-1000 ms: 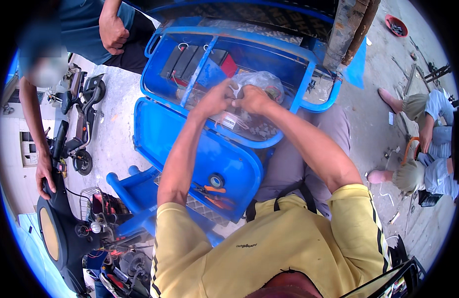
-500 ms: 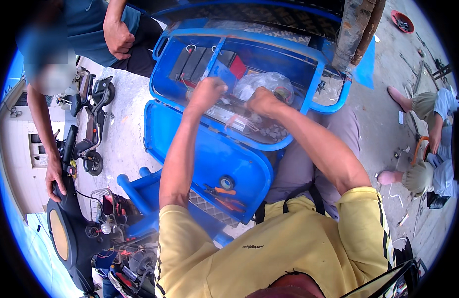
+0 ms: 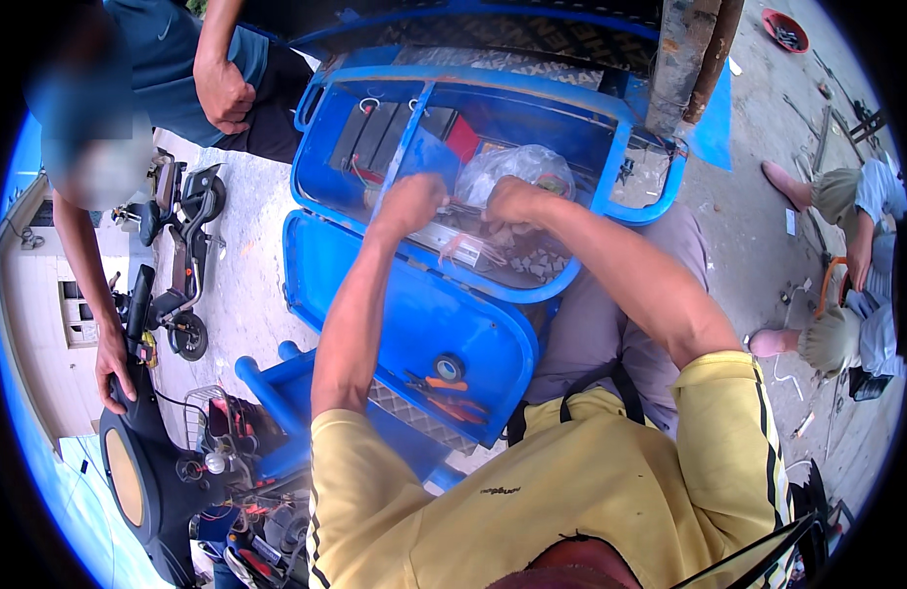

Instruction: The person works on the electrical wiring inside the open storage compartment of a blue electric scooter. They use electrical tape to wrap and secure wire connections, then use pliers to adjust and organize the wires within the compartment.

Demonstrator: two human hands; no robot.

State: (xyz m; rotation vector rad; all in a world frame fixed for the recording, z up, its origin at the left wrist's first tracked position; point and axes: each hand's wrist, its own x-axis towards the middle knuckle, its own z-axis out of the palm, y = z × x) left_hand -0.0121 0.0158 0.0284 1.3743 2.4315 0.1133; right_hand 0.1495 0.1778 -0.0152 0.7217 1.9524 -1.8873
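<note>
- Wires (image 3: 470, 245), a thin reddish bundle, lie at centre frame inside the blue compartment (image 3: 611, 167), over its grey patterned floor.
- Left hand (image 3: 411, 203): fingers clenched over the left end of the wires.
- Right hand (image 3: 513, 201): fingers closed at the right end of the wires; exact grasp cannot be told.
- Clear plastic bag (image 3: 517, 165) sits in the compartment just behind both hands; contents unclear.
- Black battery blocks (image 3: 375, 133) and a red block (image 3: 462, 137) fill the compartment's upper-left part.
- Hinged blue lid (image 3: 414, 314) hangs open below; orange-handled pliers (image 3: 444, 391) lie on its lower edge.
- A bystander's hand (image 3: 113, 361) rests on a scooter (image 3: 144, 461) at lower left.
</note>
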